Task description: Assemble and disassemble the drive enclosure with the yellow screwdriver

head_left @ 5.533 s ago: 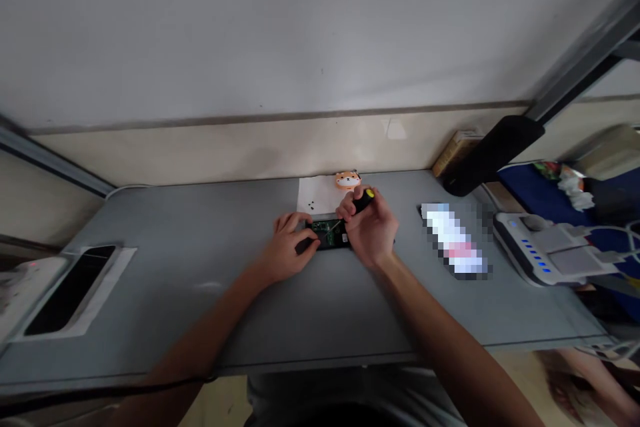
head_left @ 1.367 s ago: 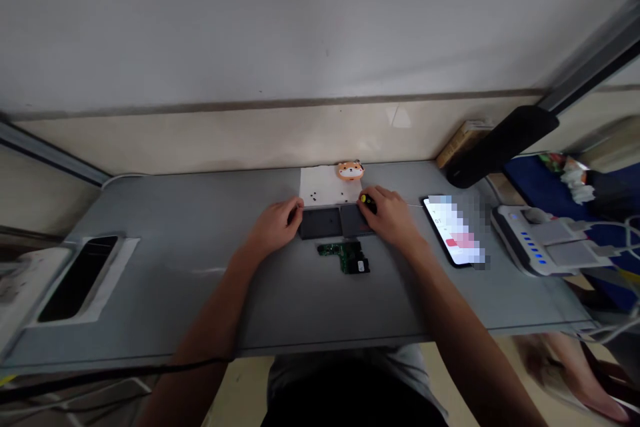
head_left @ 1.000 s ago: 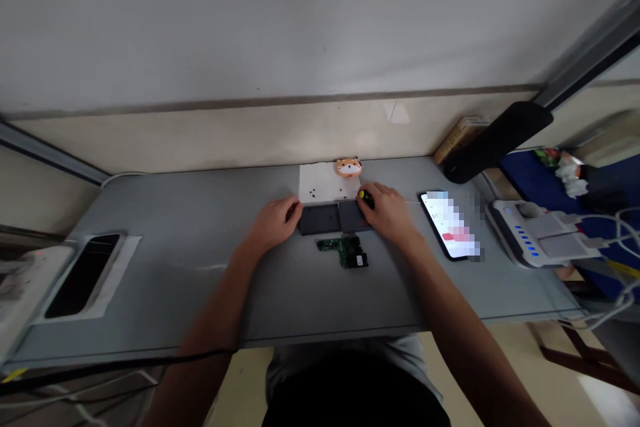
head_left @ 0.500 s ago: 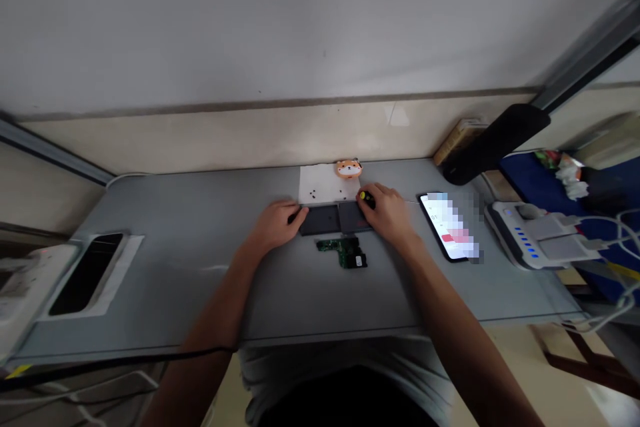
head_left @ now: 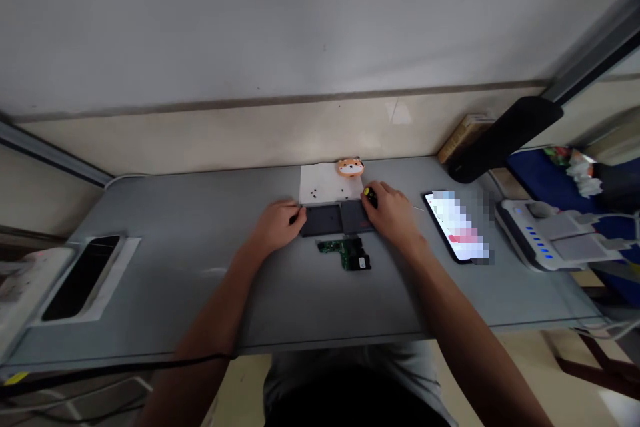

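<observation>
My left hand [head_left: 277, 225] rests on the left end of a flat dark grey casing [head_left: 323, 219], its fingertips curled against the edge. My right hand [head_left: 393, 215] lies on the casing's right part, holding a small screwdriver with a yellow-capped black handle [head_left: 371, 196]. A green circuit board [head_left: 344, 254] lies on the table just in front of the casing, touching neither hand. Behind the casing is a white paper sheet [head_left: 320, 184] with several tiny black screws [head_left: 314, 193] on it. An orange animal-face toy [head_left: 350, 167] sits at the paper's back edge.
The grey table [head_left: 175, 287] stands against a wall. To the right lie a phone with a pixelated screen [head_left: 456, 227] and a white charging unit with blue lights [head_left: 545, 240]. A black lamp head [head_left: 505, 140] hangs above. A dark slab [head_left: 83, 277] lies on white backing at left.
Compared with the oldest frame, the circuit board has left my hands and lies on the table, and the casing sits between them. Over the last second, only slight shifts of view appear.
</observation>
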`<state>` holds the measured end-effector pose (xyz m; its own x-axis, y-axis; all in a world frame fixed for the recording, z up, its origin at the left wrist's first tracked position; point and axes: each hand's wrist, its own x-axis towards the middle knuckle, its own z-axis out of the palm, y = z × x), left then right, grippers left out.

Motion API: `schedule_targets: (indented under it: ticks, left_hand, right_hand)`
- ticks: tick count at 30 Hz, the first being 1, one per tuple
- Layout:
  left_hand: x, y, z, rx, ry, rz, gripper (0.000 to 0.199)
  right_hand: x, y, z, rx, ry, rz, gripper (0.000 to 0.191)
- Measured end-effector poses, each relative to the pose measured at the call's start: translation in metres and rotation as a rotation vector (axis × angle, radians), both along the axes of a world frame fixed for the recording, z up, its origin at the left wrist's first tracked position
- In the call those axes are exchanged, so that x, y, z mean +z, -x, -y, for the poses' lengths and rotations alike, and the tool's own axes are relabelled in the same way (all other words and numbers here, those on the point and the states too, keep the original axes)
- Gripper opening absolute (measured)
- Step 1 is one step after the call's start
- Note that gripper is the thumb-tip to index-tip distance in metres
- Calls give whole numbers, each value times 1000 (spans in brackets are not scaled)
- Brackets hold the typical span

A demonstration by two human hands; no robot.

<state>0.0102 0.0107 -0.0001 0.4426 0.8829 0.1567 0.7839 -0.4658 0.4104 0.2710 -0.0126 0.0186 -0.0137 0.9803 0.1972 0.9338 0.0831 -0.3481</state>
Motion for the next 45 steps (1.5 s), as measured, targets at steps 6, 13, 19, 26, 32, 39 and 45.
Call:
schedule_targets:
  ticks: [6,13,19,26,32,39,45]
  left_hand:
    - [-2,-6,1,38,-22,-3,44]
    - [0,-2,0,10,-4,13,42]
    - [1,-2,0,28,10,12,42]
    - [-1,-3,0,38,15,-3,42]
    - [-4,-4,-1,54,15,-1,42]
    - [-6,-3,-2,49,11,-2,42]
    - [-3,-4,0,39,-5,-4,42]
  right_hand:
    - [4,-1,0,13,24,-40,21]
    - [7,-1,0,4,82,-32,24]
    - [8,2,2,-20,76,-14,25]
    - [7,7,3,-100,76,-19,26]
    - [6,6,3,-81,55,2,24]
    - [-1,4,1,-56,-8,8,24]
    - [2,7,3,-90,38,26,22]
